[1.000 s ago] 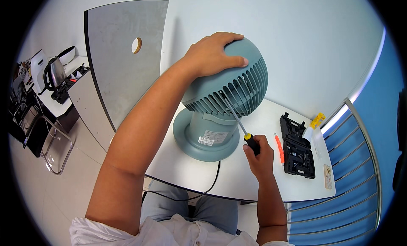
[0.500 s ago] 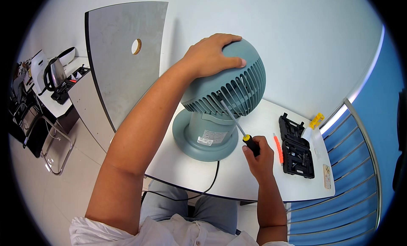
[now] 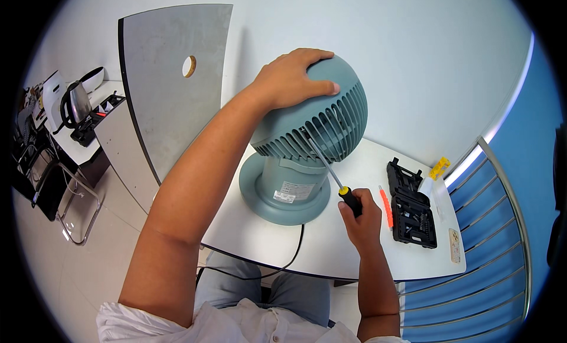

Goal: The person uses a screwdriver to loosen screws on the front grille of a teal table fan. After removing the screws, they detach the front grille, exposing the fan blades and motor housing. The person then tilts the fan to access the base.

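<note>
A grey-green round fan (image 3: 319, 124) stands on its wide base on a white table (image 3: 354, 248). My left hand (image 3: 292, 77) lies flat on top of the fan's ribbed housing and holds it. My right hand (image 3: 360, 222) grips the black and yellow handle of a screwdriver (image 3: 333, 177). Its metal shaft runs up and left, and the tip sits in the grille at the back of the housing. A black cord (image 3: 283, 263) leaves the base and hangs over the table's front edge.
An open black bit case (image 3: 410, 207) lies to the right of my right hand, with an orange tool (image 3: 387, 207) beside it and a yellow piece (image 3: 440, 166) behind. A grey panel (image 3: 171, 89) with a round hole stands at the left. A kettle (image 3: 77, 103) sits far left.
The view has shifted slightly; both hands keep their hold and the screwdriver stays in the grille.
</note>
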{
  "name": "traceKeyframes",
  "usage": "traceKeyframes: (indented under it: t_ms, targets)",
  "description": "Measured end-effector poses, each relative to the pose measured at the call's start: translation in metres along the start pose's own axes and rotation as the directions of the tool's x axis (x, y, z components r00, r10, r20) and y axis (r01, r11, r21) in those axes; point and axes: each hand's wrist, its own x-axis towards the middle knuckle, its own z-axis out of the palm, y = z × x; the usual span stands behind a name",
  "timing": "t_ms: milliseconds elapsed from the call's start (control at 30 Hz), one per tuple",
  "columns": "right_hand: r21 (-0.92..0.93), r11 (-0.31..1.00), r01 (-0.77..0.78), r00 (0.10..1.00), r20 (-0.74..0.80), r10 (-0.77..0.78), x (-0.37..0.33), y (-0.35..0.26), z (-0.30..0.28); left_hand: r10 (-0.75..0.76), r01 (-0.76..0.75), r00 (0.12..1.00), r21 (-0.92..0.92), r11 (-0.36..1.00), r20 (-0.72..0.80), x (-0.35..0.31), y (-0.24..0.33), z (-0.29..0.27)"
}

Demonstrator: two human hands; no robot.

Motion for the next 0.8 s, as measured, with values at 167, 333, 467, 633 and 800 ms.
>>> traceKeyframes:
  t_ms: [167,333,467,633,800]
  targets:
    - [-0.004,1.0,0.008,1.0,-0.005,-0.008,0.001,0.001,0.001,0.011,-0.01,0.999,0.027,1.0,-0.033,0.001,-0.003,0.002]
    - [0.034,0.999,-0.031,1.0,0.002,0.03,0.001,-0.004,0.0,0.011,-0.01,1.0,0.02,1.0,-0.029,0.001,-0.002,0.002]
    - [0.066,0.996,-0.055,0.996,0.08,0.049,-0.002,-0.001,-0.005,0.009,-0.008,0.999,0.019,1.0,-0.034,0.001,-0.003,0.003]
    - [0.077,0.996,0.04,0.99,0.128,-0.05,0.001,0.001,-0.009,-0.003,0.003,1.0,0.013,1.0,-0.029,0.0,-0.004,0.002]
    - [-0.017,0.987,-0.16,0.981,0.108,0.161,0.003,-0.006,-0.007,-0.001,0.002,1.0,0.016,1.0,-0.03,0.001,-0.003,0.003]
